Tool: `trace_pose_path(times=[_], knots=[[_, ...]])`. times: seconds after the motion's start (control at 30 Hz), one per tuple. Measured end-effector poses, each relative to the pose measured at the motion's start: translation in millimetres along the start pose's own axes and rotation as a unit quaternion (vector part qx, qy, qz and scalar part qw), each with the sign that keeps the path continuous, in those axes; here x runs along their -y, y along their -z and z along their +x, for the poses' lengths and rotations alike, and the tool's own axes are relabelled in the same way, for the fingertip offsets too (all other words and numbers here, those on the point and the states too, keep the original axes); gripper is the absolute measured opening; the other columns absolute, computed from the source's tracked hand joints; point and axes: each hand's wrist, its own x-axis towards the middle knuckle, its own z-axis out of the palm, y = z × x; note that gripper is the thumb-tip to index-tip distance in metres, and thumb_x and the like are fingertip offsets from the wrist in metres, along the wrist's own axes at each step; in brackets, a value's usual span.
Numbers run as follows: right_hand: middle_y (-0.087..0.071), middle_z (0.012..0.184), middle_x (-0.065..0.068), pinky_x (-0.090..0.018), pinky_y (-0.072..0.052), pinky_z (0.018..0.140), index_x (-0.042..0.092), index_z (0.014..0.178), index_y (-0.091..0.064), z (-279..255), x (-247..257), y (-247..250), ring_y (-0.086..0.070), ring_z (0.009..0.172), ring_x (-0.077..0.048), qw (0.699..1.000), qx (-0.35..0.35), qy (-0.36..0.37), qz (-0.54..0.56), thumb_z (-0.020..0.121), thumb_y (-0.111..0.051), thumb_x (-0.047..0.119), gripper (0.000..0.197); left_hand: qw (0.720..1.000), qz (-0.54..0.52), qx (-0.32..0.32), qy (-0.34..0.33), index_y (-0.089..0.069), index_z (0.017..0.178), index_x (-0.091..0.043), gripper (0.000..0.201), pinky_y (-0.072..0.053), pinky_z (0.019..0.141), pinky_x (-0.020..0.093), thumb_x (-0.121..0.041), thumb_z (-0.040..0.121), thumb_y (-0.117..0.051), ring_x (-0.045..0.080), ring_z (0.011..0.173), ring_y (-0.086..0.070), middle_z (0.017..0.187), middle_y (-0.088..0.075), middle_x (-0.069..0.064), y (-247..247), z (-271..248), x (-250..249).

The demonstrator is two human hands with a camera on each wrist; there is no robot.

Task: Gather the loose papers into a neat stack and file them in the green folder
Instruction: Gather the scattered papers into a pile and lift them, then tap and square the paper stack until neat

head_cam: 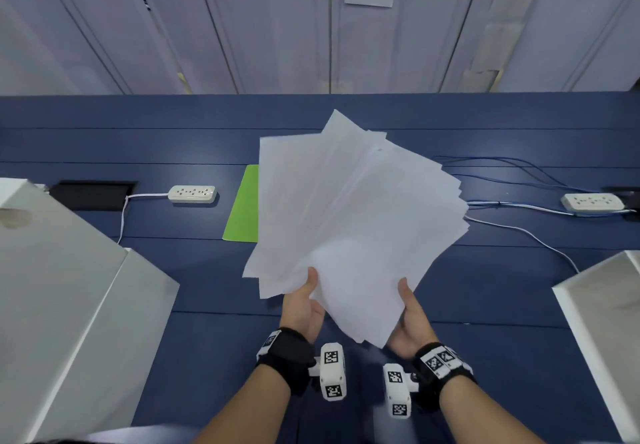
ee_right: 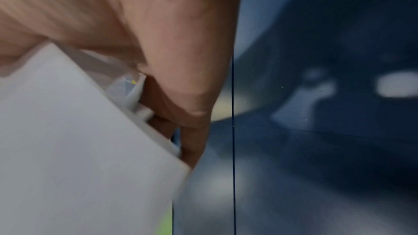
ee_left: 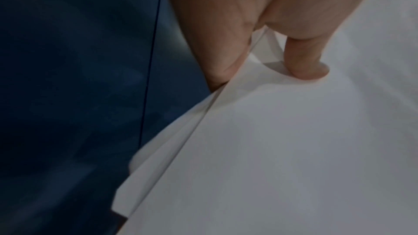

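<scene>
Left hand (head_cam: 302, 308) gripped near-left edge of papers (head_cam: 353, 222), thumb on top, fingers beneath; right hand (head_cam: 410, 326) gripped near-right corner same way. Sheets fanned, uneven, held above blue table (head_cam: 207, 339). Green folder (head_cam: 244, 206) lay flat on table behind papers, partly hidden. Power strip (head_cam: 192, 194) left of folder
</scene>
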Motion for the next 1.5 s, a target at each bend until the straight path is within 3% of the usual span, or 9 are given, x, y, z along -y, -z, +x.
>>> trace_pose_path(times=[0.2,0.33,0.5,0.67,0.77,1.03,1.27,1.4,1.5], knots=[[-0.057,0.138,-0.025,-0.054,-0.043,0.108,-0.004,0.137,-0.053,5,11,21,-0.054,0.129,-0.042,0.999,-0.001,0.046,-0.025,0.075,-0.084,0.025,0.075,0.997,0.072,-0.039,0.004,-0.064,0.128,-0.007,0.034,-0.052,0.103,0.048,-0.012,0.094,-0.068,0.028,0.115,-0.069,0.125,-0.072,0.010,23,-8,4],[-0.068,0.126,-0.019,-0.053,-0.049,0.101,-0.003,0.128,-0.060,13,14,36,-0.065,0.116,-0.038,0.992,-0.058,0.101,-0.050,0.086,-0.071,0.004,0.044,0.986,0.162,-0.035,0.010,-0.068,0.117,-0.006,0.027,-0.060,0.084,0.039,-0.009,0.091,-0.072,0.025,0.101,-0.074,0.112,-0.077,0.008,47,-16,12],[-0.071,0.118,-0.019,-0.052,-0.049,0.100,-0.002,0.119,-0.065,12,11,71,-0.067,0.108,-0.036,0.977,-0.116,0.081,-0.162,0.084,-0.069,-0.008,0.036,0.943,0.316,0.010,0.101,-0.071,0.102,0.004,0.077,-0.056,0.081,0.042,-0.041,0.047,-0.101,0.037,0.093,-0.072,0.103,-0.076,0.019,121,-17,17],[-0.075,0.104,-0.024,-0.057,-0.054,0.091,-0.009,0.111,-0.067,10,-7,116,-0.073,0.096,-0.042,0.943,-0.143,-0.034,-0.300,0.040,-0.099,0.012,0.081,0.942,0.272,-0.009,0.197,-0.069,0.122,-0.012,0.063,-0.054,0.092,0.044,-0.060,0.081,-0.070,0.030,0.113,-0.069,0.118,-0.075,0.010,149,-20,4],[-0.077,0.099,-0.020,-0.052,-0.056,0.090,-0.006,0.110,-0.070,12,-11,111,-0.074,0.091,-0.038,0.926,-0.191,0.011,-0.326,0.064,-0.085,-0.003,0.048,0.879,0.468,-0.001,0.090,-0.073,0.113,-0.014,0.085,-0.055,0.098,0.048,-0.078,0.057,-0.076,0.022,0.104,-0.074,0.109,-0.079,0.001,124,-7,1],[-0.072,0.113,-0.006,-0.037,-0.053,0.090,0.009,0.119,-0.064,35,-8,99,-0.069,0.098,-0.025,0.889,-0.206,0.069,-0.404,0.080,-0.078,0.008,0.042,0.727,0.679,-0.046,0.091,-0.034,0.143,-0.002,0.072,-0.043,0.106,0.042,-0.059,0.099,-0.039,0.037,0.132,-0.052,0.146,-0.050,0.020,72,28,24],[-0.075,0.110,-0.003,-0.045,-0.056,0.092,0.014,0.117,-0.065,36,-10,104,-0.072,0.100,-0.026,0.905,-0.183,0.058,-0.380,0.080,-0.076,0.007,0.040,0.717,0.689,0.017,0.105,-0.035,0.145,-0.008,0.086,-0.045,0.101,0.037,-0.064,0.085,-0.057,0.030,0.129,-0.054,0.143,-0.053,0.011,59,32,44],[-0.073,0.098,-0.013,-0.032,-0.052,0.065,0.005,0.098,-0.066,34,-3,102,-0.069,0.084,-0.030,0.833,-0.299,0.104,-0.455,0.083,-0.072,0.013,0.017,0.736,0.667,-0.115,-0.018,-0.055,0.126,-0.013,0.052,-0.051,0.092,0.035,-0.049,0.090,-0.061,0.024,0.109,-0.062,0.118,-0.065,0.004,68,39,23],[-0.070,0.089,-0.013,-0.035,-0.050,0.069,0.003,0.089,-0.064,37,0,95,-0.065,0.080,-0.032,0.795,-0.330,0.107,-0.498,0.082,-0.070,0.016,0.016,0.720,0.674,-0.165,-0.001,-0.067,0.116,-0.015,0.035,-0.049,0.083,0.029,-0.041,0.092,-0.063,0.026,0.105,-0.067,0.110,-0.073,0.005,73,41,11]])
